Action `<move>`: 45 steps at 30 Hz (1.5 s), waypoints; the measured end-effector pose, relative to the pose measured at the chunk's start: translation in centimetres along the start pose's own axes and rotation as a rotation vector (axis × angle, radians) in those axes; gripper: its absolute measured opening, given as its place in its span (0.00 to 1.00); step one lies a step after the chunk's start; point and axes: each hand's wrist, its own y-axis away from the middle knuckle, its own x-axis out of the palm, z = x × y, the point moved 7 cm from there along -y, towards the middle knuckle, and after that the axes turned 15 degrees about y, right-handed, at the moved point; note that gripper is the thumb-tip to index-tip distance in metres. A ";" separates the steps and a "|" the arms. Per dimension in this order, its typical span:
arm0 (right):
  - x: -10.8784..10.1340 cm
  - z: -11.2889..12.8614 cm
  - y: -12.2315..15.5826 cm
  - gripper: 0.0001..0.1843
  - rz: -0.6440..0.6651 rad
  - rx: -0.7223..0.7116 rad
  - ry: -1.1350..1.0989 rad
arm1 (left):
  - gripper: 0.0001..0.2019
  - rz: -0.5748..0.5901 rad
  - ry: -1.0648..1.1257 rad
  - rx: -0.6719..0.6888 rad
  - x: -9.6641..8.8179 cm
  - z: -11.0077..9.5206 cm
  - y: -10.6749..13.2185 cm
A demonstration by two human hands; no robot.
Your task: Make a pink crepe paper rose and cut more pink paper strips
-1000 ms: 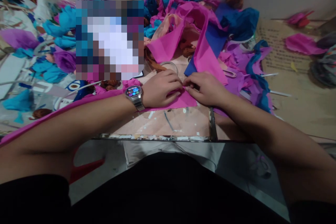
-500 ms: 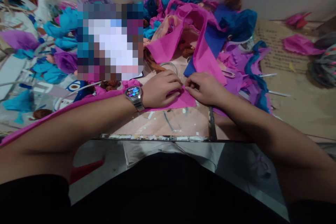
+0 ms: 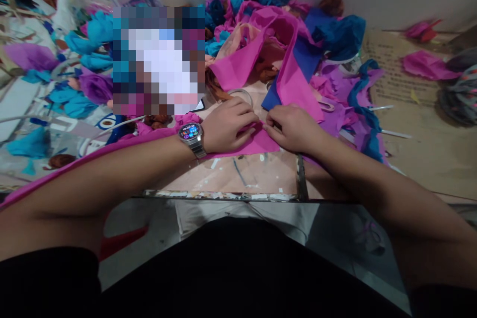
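Observation:
A long strip of pink crepe paper (image 3: 257, 147) lies along the table edge, running out to the left beneath my left forearm. My left hand (image 3: 231, 126), a watch (image 3: 191, 133) on its wrist, has its curled fingers closed on the strip. Close beside it, my right hand (image 3: 292, 126) pinches the same strip with thumb and bent fingers. The two sets of fingertips are nearly touching, and the exact pinch points are partly hidden. Just beyond my hands lie a grey ring (image 3: 242, 95) and a folded pink paper band (image 3: 294, 72).
Crumpled blue paper (image 3: 345, 35) and purple paper flowers (image 3: 96, 84) are heaped at the back and left. A pink clip-like piece (image 3: 327, 104) rests right of my hands. Printed cardboard (image 3: 421, 124) covers the right side. A pixelated patch hides part of the left.
Both hands stay nearly in place on the pink crepe paper, with only slight finger movement. The whole view has shifted very slightly.

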 end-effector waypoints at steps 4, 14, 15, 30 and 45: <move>0.0 0.2 0.0 0.14 -0.027 -0.021 -0.064 | 0.15 -0.022 0.010 -0.020 -0.3 -0.1 -0.1; -0.8 1.1 0.3 0.18 -0.103 -0.057 -0.172 | 0.12 -0.014 -0.036 -0.020 -0.2 0.2 0.0; -0.8 1.1 0.3 0.17 -0.099 -0.056 -0.176 | 0.11 -0.011 -0.040 -0.016 -0.1 0.2 0.0; -0.7 0.7 0.4 0.20 -0.144 -0.048 -0.189 | 0.13 -0.055 0.048 -0.028 -0.7 0.0 -0.1; -0.7 0.8 0.5 0.18 -0.114 -0.050 -0.218 | 0.15 -0.043 0.111 -0.070 -0.9 0.5 -0.1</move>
